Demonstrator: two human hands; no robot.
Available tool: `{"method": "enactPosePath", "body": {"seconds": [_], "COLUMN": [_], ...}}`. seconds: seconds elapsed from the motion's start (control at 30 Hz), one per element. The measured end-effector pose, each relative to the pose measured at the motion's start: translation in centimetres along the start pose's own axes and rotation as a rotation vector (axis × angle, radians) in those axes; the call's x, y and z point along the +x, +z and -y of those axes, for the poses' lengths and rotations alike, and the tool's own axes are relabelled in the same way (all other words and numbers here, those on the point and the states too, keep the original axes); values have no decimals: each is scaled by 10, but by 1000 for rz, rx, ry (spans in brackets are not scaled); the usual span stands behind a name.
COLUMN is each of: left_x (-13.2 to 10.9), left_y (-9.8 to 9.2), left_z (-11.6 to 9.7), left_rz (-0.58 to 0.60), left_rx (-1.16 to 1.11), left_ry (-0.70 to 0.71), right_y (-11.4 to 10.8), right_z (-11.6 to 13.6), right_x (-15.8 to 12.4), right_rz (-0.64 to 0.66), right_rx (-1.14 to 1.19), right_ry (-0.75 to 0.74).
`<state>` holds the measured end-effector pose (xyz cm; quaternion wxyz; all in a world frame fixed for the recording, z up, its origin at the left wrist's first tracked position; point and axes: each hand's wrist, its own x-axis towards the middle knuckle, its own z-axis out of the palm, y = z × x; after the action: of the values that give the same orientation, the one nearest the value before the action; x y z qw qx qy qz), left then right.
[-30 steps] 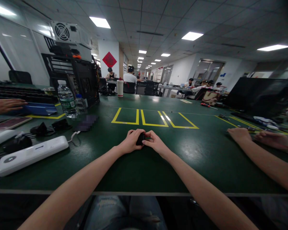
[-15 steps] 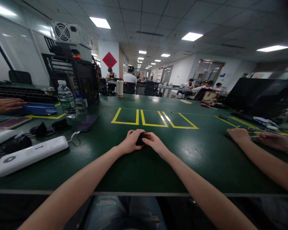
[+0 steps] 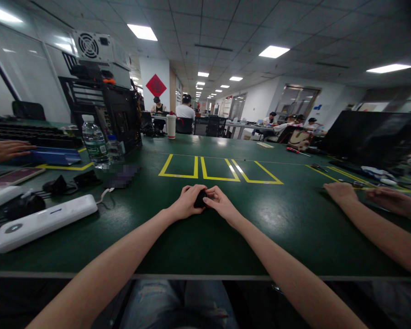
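My left hand (image 3: 187,202) and my right hand (image 3: 220,204) meet on the green table (image 3: 198,237), a little short of three yellow taped boxes (image 3: 219,170). Between their fingertips sits a small black object (image 3: 201,199), mostly hidden by the fingers. Both hands are curled and pinch it from either side. I cannot make out what the object is.
A white oblong device (image 3: 43,222) with a cable lies at the left, beside black pouches (image 3: 56,185), water bottles (image 3: 95,144) and an open computer case (image 3: 104,107). A co-worker's hands (image 3: 342,192) rest at the right; another hand (image 3: 7,151) at far left. A monitor (image 3: 370,137) stands back right.
My fingers have closed a little more round the small black object, which shows less than before. The co-worker's hands at the right have shifted slightly.
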<state>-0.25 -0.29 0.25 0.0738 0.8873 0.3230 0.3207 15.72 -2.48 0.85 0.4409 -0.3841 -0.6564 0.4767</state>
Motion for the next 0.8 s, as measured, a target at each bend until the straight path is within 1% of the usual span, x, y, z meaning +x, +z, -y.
{"method": "enactPosePath", "body": {"seconds": [0.27,0.33,0.47,0.63,0.8], "left_x": [0,0,0,0,1], "left_y": [0,1,1,2,1], "left_z": [0,1,3,3,2], "left_rz": [8,7,5,-2,5], "left_rx": [-2,-2,2,4,0], "left_ry": [-21,-18,-10,-7,-17], "right_y": [-2,-2,-1,1,1], "right_z": [0,-1,0,6,7], "right_x": [-1,0,0,-2,-2], "right_rz": [-26,-5,36,8,-21], "right_rx": [-2,9,32,13,-7], "right_ry": [110,98,19,5,31]}}
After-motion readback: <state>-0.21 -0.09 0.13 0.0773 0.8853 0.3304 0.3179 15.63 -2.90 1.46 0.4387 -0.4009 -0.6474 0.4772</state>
